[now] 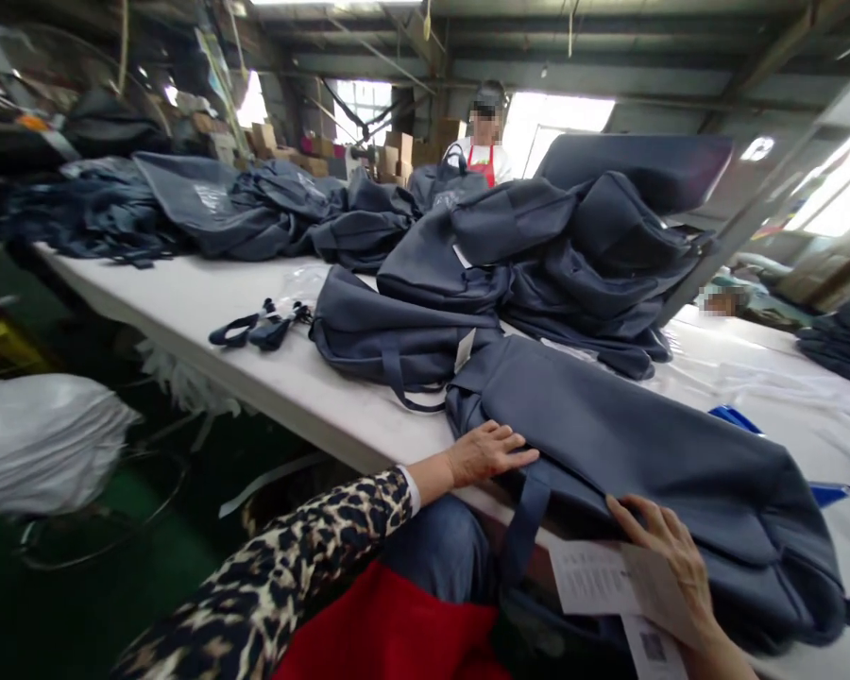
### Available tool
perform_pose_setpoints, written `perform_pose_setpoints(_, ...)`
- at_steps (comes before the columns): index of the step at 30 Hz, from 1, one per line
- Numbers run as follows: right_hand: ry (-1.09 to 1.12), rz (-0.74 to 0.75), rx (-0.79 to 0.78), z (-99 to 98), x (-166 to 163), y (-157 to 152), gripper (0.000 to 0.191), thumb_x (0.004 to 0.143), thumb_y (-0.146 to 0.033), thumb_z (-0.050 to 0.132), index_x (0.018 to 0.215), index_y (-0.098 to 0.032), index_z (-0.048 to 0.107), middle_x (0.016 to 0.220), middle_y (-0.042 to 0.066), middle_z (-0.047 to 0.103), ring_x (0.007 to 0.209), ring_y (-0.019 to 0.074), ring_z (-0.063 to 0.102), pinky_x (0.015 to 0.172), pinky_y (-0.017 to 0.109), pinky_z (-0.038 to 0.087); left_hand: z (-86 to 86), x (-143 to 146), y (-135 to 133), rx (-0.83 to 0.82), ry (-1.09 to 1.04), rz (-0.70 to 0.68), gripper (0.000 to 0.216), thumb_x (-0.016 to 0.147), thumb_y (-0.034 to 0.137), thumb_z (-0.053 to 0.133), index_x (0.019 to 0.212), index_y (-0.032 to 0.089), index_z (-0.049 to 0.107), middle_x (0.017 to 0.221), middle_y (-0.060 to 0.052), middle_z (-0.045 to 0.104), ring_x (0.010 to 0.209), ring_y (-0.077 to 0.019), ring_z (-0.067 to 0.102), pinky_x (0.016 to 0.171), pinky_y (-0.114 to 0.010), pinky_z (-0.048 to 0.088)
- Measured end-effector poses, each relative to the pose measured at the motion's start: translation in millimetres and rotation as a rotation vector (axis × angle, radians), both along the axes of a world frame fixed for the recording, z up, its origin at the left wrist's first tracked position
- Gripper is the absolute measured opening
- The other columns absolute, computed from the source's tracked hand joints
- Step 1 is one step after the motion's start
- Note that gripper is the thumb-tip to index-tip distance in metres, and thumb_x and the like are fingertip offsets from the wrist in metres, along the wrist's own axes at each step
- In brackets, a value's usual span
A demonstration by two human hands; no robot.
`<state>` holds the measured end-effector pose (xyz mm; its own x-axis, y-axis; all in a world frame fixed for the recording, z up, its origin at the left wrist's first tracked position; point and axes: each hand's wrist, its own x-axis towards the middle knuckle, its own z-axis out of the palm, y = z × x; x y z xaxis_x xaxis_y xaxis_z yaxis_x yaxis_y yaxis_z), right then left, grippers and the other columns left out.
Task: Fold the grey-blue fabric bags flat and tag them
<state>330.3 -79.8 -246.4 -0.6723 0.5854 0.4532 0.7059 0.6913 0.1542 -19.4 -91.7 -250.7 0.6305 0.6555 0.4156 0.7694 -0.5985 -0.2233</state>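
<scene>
A large dark grey fabric bag lies at the near edge of the white table, with one strap hanging over the edge. My left hand rests flat on the bag's near left corner, fingers stretched out. My right hand presses on the bag's front edge and grips white printed paper tags between thumb and fingers.
More grey bags are piled mid-table and along the far left. Loose black straps lie on the table. A person in a red apron stands at the far side. A white bundle sits on the green floor.
</scene>
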Motion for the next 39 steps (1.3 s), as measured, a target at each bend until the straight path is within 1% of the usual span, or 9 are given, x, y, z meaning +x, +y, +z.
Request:
perform_pose_setpoints(3,0.027,-0.054,-0.067,2.6,-7,-4,0.038,0.085,-0.031,0.054,0.121,-0.027,0.065,0.114,0.010,0.062,0.099,0.0289,0.056,0.084,0.040,0.049,8.4,-27,-5,-0.061,-0.082,-0.016,0.053,0.096,0.033,0.053,0.147,0.026,0.037,0.136,-0.009,0.051,0.116,-0.0222,0.049,0.101,-0.035,0.036)
perform_pose_setpoints(8,0.028,-0.068,-0.263,13.2,4,9,0.041,0.082,-0.031,0.054,0.123,-0.030,0.062,0.118,0.009,0.063,0.102,0.0291,0.059,0.085,0.042,0.051,-3.4,-73,-18,-0.141,-0.524,0.267,0.084,0.074,0.055,0.076,0.139,0.016,0.042,0.135,-0.016,0.048,0.125,-0.0299,0.045,0.108,-0.045,0.037)
perform_pose_setpoints(12,-0.002,0.054,-0.476,56.9,2,35,0.037,0.084,-0.042,0.055,0.118,-0.032,0.065,0.120,0.008,0.064,0.105,0.0268,0.062,0.089,0.040,0.051,-20.4,-80,-21,-0.165,-0.711,0.326,0.071,0.075,0.046,0.077,0.131,0.016,0.046,0.133,-0.014,0.048,0.127,-0.0277,0.045,0.110,-0.045,0.039)
perform_pose_setpoints(14,0.023,0.068,-0.487,86.1,-28,38,0.039,0.087,-0.049,0.054,0.121,-0.032,0.063,0.123,0.007,0.063,0.107,0.0258,0.062,0.089,0.039,0.051,-23.3,-76,-18,-0.164,-0.756,0.326,0.069,0.076,0.042,0.078,0.131,0.016,0.046,0.133,-0.014,0.047,0.128,-0.0270,0.045,0.111,-0.046,0.038)
perform_pose_setpoints(17,0.056,0.069,-0.377,109.4,-114,26,0.036,0.093,-0.049,0.051,0.120,-0.028,0.060,0.115,0.007,0.064,0.098,0.0224,0.063,0.081,0.035,0.050,-23.3,-70,-14,-0.177,-0.797,0.317,0.068,0.075,0.037,0.079,0.131,0.018,0.045,0.133,-0.013,0.046,0.129,-0.0280,0.044,0.112,-0.049,0.037)
perform_pose_setpoints(20,-0.141,0.068,-0.253,96.9,-202,9,0.030,0.089,-0.047,0.062,0.106,-0.023,0.060,0.103,0.007,0.064,0.094,0.0222,0.061,0.070,0.031,0.048,-23.4,-68,-13,-0.171,-0.829,0.318,0.069,0.073,0.030,0.080,0.130,0.019,0.043,0.134,-0.013,0.044,0.131,-0.0284,0.043,0.112,-0.049,0.038)
perform_pose_setpoints(23,-0.265,-0.023,-0.143,72.5,-247,2,0.035,0.082,-0.050,0.071,0.094,-0.020,0.058,0.098,0.008,0.060,0.090,0.0240,0.059,0.060,0.030,0.043,-24.6,-68,-15,-0.157,-0.859,0.347,0.067,0.070,0.023,0.081,0.126,0.019,0.042,0.133,-0.013,0.044,0.130,-0.0268,0.042,0.110,-0.046,0.040)
perform_pose_setpoints(30,-0.271,-0.018,0.009,59.8,-243,1,0.031,0.085,-0.047,0.068,0.087,-0.019,0.054,0.092,0.009,0.057,0.088,0.0253,0.055,0.064,0.033,0.039,-27.1,-68,-12,-0.196,-0.887,0.460,0.045,0.072,0.028,0.080,0.100,0.019,0.045,0.105,-0.007,0.051,0.103,-0.0245,0.053,0.087,-0.041,0.050)
perform_pose_setpoints(39,-0.335,-0.100,-0.030,48.6,-249,6,0.019,0.086,-0.029,0.068,0.090,-0.017,0.054,0.087,0.010,0.063,0.081,0.0254,0.061,0.062,0.032,0.038,-24.2,-69,-15,-0.291,-0.746,0.400,0.035,0.079,0.036,0.076,0.101,0.018,0.054,0.105,-0.007,0.060,0.102,-0.0228,0.055,0.090,-0.035,0.046)
